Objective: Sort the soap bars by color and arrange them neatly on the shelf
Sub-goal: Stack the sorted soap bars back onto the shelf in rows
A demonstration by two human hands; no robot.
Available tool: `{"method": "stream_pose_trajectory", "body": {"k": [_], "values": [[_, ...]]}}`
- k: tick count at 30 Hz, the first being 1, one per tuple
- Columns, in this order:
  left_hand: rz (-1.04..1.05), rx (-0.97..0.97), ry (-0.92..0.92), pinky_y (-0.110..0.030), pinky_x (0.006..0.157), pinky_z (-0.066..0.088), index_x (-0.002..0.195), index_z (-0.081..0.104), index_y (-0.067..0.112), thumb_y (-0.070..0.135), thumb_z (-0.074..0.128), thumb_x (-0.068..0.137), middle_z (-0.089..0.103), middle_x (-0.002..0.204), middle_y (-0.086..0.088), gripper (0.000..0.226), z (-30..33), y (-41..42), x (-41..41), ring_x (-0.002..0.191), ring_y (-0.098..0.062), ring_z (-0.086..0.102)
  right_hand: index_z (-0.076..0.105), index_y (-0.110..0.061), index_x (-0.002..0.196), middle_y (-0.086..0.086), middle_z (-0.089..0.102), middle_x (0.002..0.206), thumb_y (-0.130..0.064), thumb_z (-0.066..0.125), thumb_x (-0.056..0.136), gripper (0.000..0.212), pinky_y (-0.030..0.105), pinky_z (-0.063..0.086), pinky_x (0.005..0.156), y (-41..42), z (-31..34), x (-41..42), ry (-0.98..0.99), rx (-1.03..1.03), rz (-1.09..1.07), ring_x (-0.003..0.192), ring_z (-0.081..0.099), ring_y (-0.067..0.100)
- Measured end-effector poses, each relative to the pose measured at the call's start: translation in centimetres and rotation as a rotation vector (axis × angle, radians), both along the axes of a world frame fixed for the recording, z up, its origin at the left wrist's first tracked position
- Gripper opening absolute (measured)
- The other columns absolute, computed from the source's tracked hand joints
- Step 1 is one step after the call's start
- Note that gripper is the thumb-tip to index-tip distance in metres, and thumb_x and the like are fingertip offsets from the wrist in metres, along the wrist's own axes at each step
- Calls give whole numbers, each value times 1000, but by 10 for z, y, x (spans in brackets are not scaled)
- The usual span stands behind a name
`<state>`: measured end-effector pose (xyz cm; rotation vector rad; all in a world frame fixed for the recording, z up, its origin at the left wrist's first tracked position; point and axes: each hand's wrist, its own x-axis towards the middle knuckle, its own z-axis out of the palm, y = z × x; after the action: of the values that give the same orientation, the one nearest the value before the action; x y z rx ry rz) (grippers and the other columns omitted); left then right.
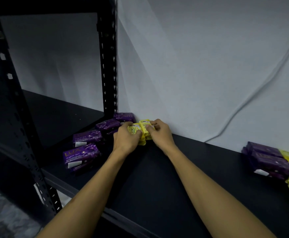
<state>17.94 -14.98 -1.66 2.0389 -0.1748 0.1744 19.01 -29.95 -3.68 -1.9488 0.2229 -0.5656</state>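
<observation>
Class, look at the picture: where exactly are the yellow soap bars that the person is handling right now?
In the head view, the yellow soap bars sit mid-frame on the dark shelf against the white wall, gripped between both hands, just right of the purple soap bars.

You have open dark shelf [183,177] across the frame's centre. Purple soap bars [88,145] crowd its left, a purple and yellow pile [270,162] blocks the right edge, and the wall [200,74] closes behind.
</observation>
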Motion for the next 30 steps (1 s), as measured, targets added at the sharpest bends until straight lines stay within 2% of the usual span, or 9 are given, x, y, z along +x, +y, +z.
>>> {"method": "stream_pose_trajectory", "body": {"k": [4,8,13,16,19,22,25,27,30], "values": [[-147,26,16,-26,97,44,137,57,27,35,67,89,64,127,-3,50,-1,-3,-22,120,-21,57,61,-19,99,2,63,102,-31,66,90,16,32,52,80,-2,-5,-41,-20,-7,-160,95,62,21],[-349,89,27,-37,105,48,140,52,25,39,73,86,63,131,1,60,-2,-16,-45,120,-17,59,57,-18,98,6,58,108,-30,65,90,17,35,50,87,-11,-8,-103,-32,-8,-340,104,57,25],[-625,36,197,-27,88,55,128,52,14,28,81,83,69,114,5,55,5,-38,-72,101,-8,67,56,-24,97,0,51,108,-38,66,91,19,37,50,88,-29,-3,-194,6,-3,-453,100,55,16],[-705,157,174,-30,92,55,129,56,12,27,80,83,66,123,-2,53,16,-47,-79,106,-12,65,58,-29,97,0,56,111,-51,62,90,23,33,49,83,-42,7,-232,82,-49,-395,94,58,10],[-645,235,105,-35,95,54,131,56,13,37,78,84,61,128,-3,58,24,-52,-86,111,-16,61,53,-27,113,-6,52,123,-55,61,89,38,32,44,89,-59,31,-257,159,-179,-310,108,54,10],[-583,390,26,-29,87,49,135,51,16,49,79,78,58,131,-1,71,31,-56,-97,110,-15,57,40,-39,131,-8,44,139,-45,76,81,62,37,43,103,-80,58,-266,252,-417,-24,127,44,11],[-546,512,4,-28,82,44,139,47,18,49,81,75,54,136,-3,79,33,-64,-108,111,-17,55,27,-42,145,-8,34,153,-41,84,74,90,37,39,110,-92,68,-252,379,-622,236,137,35,11],[-520,523,-21,-28,81,47,139,47,18,44,82,74,52,136,-6,78,30,-69,-112,112,-20,56,31,-34,141,-6,39,150,-37,87,71,90,37,42,108,-94,67,-238,400,-637,273,135,40,12],[-494,504,-37,-29,79,49,138,48,18,40,82,74,51,135,-8,76,24,-72,-113,106,-20,57,42,-31,117,-3,56,129,-38,90,66,70,42,51,96,-96,63,-223,403,-566,250,113,58,16]]}}
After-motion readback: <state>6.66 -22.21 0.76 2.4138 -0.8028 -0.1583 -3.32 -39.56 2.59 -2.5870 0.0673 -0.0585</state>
